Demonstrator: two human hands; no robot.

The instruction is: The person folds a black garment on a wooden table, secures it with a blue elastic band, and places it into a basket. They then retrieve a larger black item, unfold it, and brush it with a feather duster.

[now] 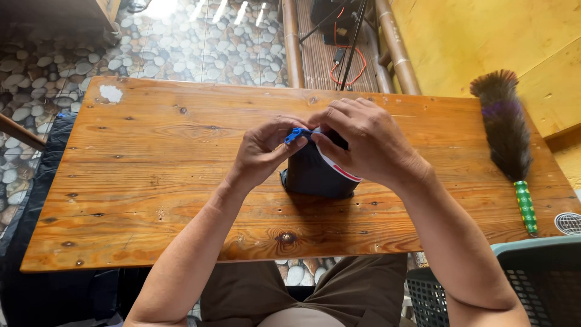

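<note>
A small dark navy cloth pouch (311, 175) with a red and white edge stands on the wooden table (151, 157), near its middle. My left hand (261, 151) pinches a small blue tab (295, 134) at the pouch's top between thumb and fingers. Over the pouch's top right, my right hand (363, 142) curls and grips its upper edge. The two hands almost touch above the pouch. The pouch's opening is hidden by my fingers.
A feather duster (505, 124) with a green handle lies along the table's right side. A teal plastic basket (532, 278) stands at the lower right beside my leg. Beyond the table are a pebble floor, bamboo posts (292, 42) and an orange cable (348, 63).
</note>
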